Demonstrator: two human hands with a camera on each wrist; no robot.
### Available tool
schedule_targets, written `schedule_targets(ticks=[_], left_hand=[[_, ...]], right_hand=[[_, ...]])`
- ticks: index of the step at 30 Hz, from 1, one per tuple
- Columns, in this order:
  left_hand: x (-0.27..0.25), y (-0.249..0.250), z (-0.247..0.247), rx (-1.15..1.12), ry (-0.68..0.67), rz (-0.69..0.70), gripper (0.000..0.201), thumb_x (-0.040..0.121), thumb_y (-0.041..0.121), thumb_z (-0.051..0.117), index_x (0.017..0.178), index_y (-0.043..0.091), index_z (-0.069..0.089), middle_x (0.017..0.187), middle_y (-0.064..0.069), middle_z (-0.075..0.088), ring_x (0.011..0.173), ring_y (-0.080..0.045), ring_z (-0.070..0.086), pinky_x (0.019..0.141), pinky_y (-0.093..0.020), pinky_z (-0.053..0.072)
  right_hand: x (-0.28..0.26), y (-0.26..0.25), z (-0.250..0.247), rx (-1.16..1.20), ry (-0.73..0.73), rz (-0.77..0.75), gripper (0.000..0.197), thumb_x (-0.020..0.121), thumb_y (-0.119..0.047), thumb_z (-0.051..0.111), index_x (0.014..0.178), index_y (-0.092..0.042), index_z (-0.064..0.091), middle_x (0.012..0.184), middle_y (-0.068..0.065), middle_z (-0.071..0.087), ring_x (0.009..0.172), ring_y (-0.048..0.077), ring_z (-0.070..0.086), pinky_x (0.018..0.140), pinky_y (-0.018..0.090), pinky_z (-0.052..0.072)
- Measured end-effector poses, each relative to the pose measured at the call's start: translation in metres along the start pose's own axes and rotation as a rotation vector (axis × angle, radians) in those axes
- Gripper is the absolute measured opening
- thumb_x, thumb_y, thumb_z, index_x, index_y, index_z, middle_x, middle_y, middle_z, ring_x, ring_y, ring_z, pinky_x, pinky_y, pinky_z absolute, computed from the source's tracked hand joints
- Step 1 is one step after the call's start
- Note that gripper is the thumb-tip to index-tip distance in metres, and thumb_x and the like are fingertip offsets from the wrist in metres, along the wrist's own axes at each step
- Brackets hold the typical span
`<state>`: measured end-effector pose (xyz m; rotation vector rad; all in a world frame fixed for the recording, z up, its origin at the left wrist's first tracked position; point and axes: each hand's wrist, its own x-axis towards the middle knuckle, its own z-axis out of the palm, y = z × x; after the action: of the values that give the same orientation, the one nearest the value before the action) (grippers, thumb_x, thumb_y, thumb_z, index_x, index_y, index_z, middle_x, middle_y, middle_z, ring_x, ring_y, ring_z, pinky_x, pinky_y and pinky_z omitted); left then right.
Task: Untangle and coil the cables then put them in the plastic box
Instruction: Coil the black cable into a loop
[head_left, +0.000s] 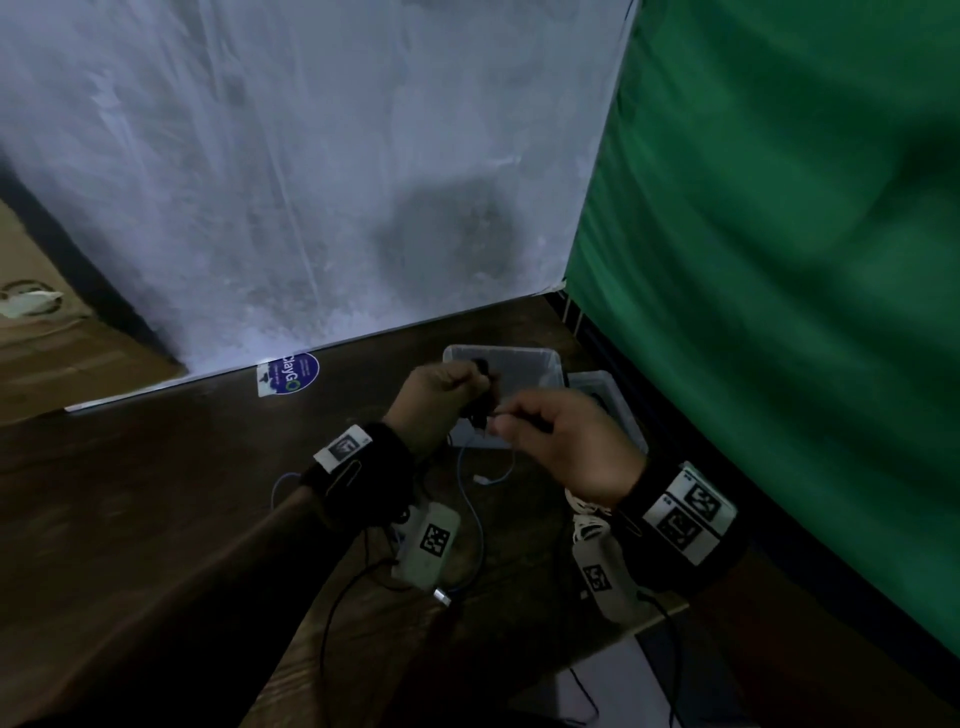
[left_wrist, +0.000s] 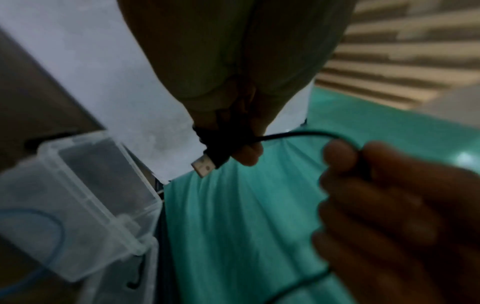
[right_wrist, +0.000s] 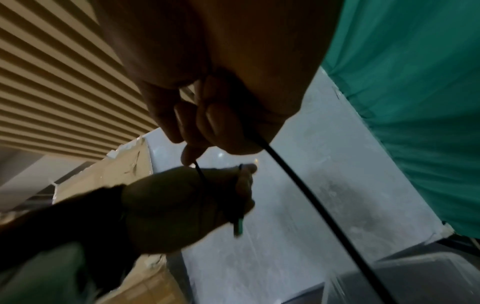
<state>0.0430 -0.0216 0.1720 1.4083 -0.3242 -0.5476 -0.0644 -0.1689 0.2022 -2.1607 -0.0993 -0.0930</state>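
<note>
My left hand (head_left: 441, 387) grips a small coil of black cable (left_wrist: 221, 142) above the clear plastic box (head_left: 524, 358); its silver USB plug (left_wrist: 203, 166) sticks out below the fingers. My right hand (head_left: 540, 421) pinches the free run of the same black cable (right_wrist: 306, 191) just to the right of the left hand. In the left wrist view the cable arcs from the left fingers over to the right fingers (left_wrist: 345, 156). A light blue cable (head_left: 475, 499) lies loose on the dark wooden table (head_left: 156, 493) below both hands.
The box's lid (head_left: 608, 400) lies open to the right, against a green cloth (head_left: 779, 260). A white board (head_left: 311, 182) stands behind the table. A round blue sticker (head_left: 291, 374) is on the table at the back. White cable (head_left: 587, 519) lies under my right wrist.
</note>
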Motion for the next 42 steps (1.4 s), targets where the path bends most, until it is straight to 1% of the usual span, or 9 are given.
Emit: schedule_targets(ticks=[5,11,14,19,23,28,31,36,42], left_hand=[[-0.013,0.003,0.014,-0.114,-0.217,-0.19,0.028,0.097,0.011,0.041,0.098,0.001,0.068,0.092,-0.018,0.061,0.078,-0.026,0.059,0.072,-0.036,0.051],[-0.017,0.018,0.018,-0.254,-0.332,-0.151,0.023,0.093,0.01,0.044,0.103,-0.001,0.062,0.08,-0.008,0.065,0.07,-0.018,0.062,0.07,-0.03,0.055],[-0.015,0.021,0.014,-0.431,-0.382,-0.145,0.023,0.099,0.01,0.037,0.107,0.0,0.056,0.081,-0.005,0.061,0.074,-0.016,0.06,0.076,-0.029,0.053],[0.003,0.003,-0.002,-0.58,-0.193,-0.135,0.029,0.097,0.014,0.044,0.123,0.0,0.048,0.093,-0.008,0.056,0.086,-0.019,0.057,0.088,-0.034,0.05],[0.011,-0.008,-0.011,-0.503,-0.048,-0.113,0.029,0.095,0.016,0.048,0.122,0.004,0.048,0.095,-0.009,0.054,0.09,-0.022,0.054,0.093,-0.038,0.045],[0.003,-0.005,-0.001,-0.017,0.08,-0.018,0.018,0.097,0.008,0.051,0.096,-0.004,0.065,0.09,-0.019,0.063,0.086,-0.029,0.059,0.087,-0.045,0.05],[-0.008,0.001,0.009,0.16,-0.054,-0.031,0.022,0.098,0.009,0.048,0.1,0.001,0.068,0.094,-0.02,0.067,0.085,-0.029,0.062,0.084,-0.041,0.052],[-0.019,0.013,0.017,0.009,-0.228,-0.122,0.026,0.099,0.004,0.038,0.1,-0.003,0.063,0.086,-0.013,0.067,0.074,-0.02,0.063,0.067,-0.024,0.055],[-0.023,0.024,0.016,-0.256,-0.355,-0.123,0.024,0.099,0.004,0.036,0.105,-0.002,0.058,0.078,-0.005,0.067,0.071,-0.015,0.065,0.07,-0.028,0.055]], right_hand=[[0.019,0.013,-0.02,0.021,0.217,-0.033,0.017,0.097,-0.02,0.058,0.084,-0.017,0.069,0.079,0.0,0.068,0.077,0.016,0.065,0.074,0.036,0.052],[0.027,0.045,-0.015,0.199,0.273,0.076,0.015,0.097,-0.028,0.058,0.086,-0.022,0.067,0.084,0.001,0.071,0.076,0.011,0.066,0.073,0.034,0.053],[0.018,0.046,0.004,0.303,0.217,0.207,0.021,0.101,-0.023,0.051,0.104,-0.01,0.068,0.078,0.005,0.066,0.054,0.0,0.055,0.047,0.012,0.042],[0.001,0.042,0.028,0.168,0.073,0.2,0.022,0.102,-0.011,0.048,0.111,-0.006,0.067,0.068,-0.009,0.06,0.054,-0.007,0.058,0.053,0.008,0.043],[0.0,0.036,0.028,-0.052,-0.028,0.07,0.022,0.099,-0.018,0.054,0.105,-0.007,0.071,0.099,0.006,0.073,0.092,0.015,0.067,0.086,0.035,0.054],[-0.002,0.009,0.016,-0.102,-0.076,-0.021,0.019,0.098,-0.022,0.055,0.098,-0.012,0.071,0.087,0.001,0.07,0.079,0.012,0.064,0.069,0.024,0.049],[0.002,0.0,0.002,-0.134,0.009,-0.022,0.014,0.098,-0.025,0.056,0.094,-0.021,0.069,0.082,-0.007,0.067,0.073,0.003,0.061,0.064,0.015,0.043],[0.019,0.021,-0.023,0.051,0.234,-0.032,0.007,0.092,-0.021,0.066,0.086,-0.019,0.068,0.08,-0.004,0.07,0.078,0.011,0.067,0.075,0.031,0.053],[0.02,0.044,-0.014,0.218,0.278,0.073,0.014,0.097,-0.017,0.06,0.087,-0.019,0.07,0.071,-0.012,0.069,0.069,0.005,0.063,0.069,0.027,0.047]])
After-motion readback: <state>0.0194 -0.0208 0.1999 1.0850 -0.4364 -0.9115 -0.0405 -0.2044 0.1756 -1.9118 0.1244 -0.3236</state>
